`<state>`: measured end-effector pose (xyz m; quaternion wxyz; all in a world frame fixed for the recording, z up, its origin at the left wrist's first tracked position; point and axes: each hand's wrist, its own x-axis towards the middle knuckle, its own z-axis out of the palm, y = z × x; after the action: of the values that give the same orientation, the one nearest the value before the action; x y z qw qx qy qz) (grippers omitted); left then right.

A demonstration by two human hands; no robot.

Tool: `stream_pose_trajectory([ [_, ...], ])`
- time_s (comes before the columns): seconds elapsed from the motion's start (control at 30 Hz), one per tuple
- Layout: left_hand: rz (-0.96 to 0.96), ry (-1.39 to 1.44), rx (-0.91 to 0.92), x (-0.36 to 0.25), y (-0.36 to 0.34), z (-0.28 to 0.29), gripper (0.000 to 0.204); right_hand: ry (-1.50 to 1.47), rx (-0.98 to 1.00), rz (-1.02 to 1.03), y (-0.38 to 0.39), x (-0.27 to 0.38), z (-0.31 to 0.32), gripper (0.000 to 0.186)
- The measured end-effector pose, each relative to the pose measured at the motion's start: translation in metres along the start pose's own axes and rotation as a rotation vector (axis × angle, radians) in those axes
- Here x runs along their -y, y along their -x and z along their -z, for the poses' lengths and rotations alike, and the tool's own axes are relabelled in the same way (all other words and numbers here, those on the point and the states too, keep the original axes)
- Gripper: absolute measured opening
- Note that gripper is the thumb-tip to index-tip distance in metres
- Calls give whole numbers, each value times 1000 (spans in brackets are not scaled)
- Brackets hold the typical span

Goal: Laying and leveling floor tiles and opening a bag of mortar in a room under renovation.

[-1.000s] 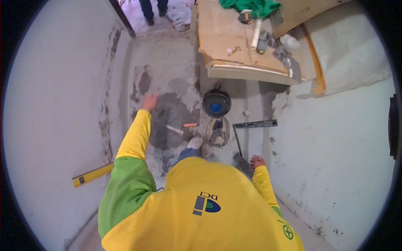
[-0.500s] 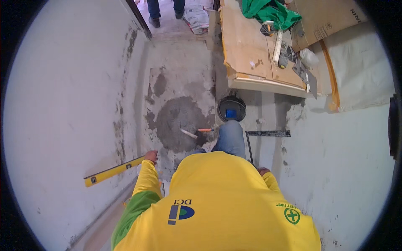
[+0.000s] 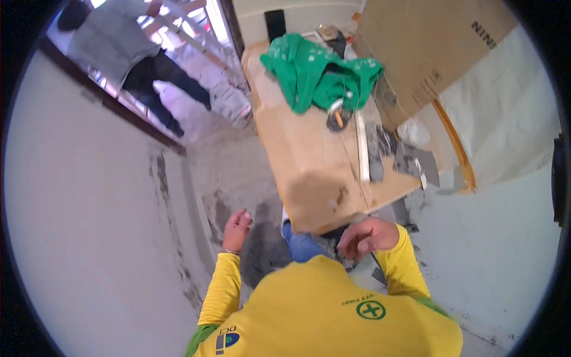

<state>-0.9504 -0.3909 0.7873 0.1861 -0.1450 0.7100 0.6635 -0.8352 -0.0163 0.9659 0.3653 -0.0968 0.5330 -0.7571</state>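
Note:
My left hand (image 3: 237,229) is raised over the grey, stained floor (image 3: 213,169), left of the cardboard-covered counter, fingers loosely curled but apart, holding nothing visible. My right hand (image 3: 367,238) hangs open with bent fingers just in front of the counter's near edge (image 3: 318,226). The counter carries a green cloth (image 3: 318,77), a tool with an orange part (image 3: 338,118), a long white strip (image 3: 361,146), grey scraps (image 3: 407,159) and a white bag (image 3: 413,134). My blue-jeaned leg (image 3: 300,243) is below, by the counter. Floor items beneath the counter are mostly hidden.
A person in grey (image 3: 113,44) is in the doorway at upper left, near a light frame (image 3: 190,38) and a sack (image 3: 229,107). A large cardboard sheet (image 3: 425,47) leans at upper right. Walls (image 3: 89,214) flank me; a dark phone-shaped slab (image 3: 275,25) stands behind the counter.
I have moved toward the counter and my view has risen toward the doorway, revealing the person's upper body. Both hands have moved forward; my left hand is now away from the yellow level.

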Motion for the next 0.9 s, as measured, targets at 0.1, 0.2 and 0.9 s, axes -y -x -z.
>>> stream_pose_trajectory([
  [0.1,-116,-189,252,-53,-64,-19,51,-53,-38,66,-38,27,13,36],
  [0.2,-179,-166,265,-80,-119,-14,53,11,-62,97,-71,49,29,36],
  [0.9,782,-654,277,156,-289,381,37,70,-864,183,-272,100,-29,33],
])
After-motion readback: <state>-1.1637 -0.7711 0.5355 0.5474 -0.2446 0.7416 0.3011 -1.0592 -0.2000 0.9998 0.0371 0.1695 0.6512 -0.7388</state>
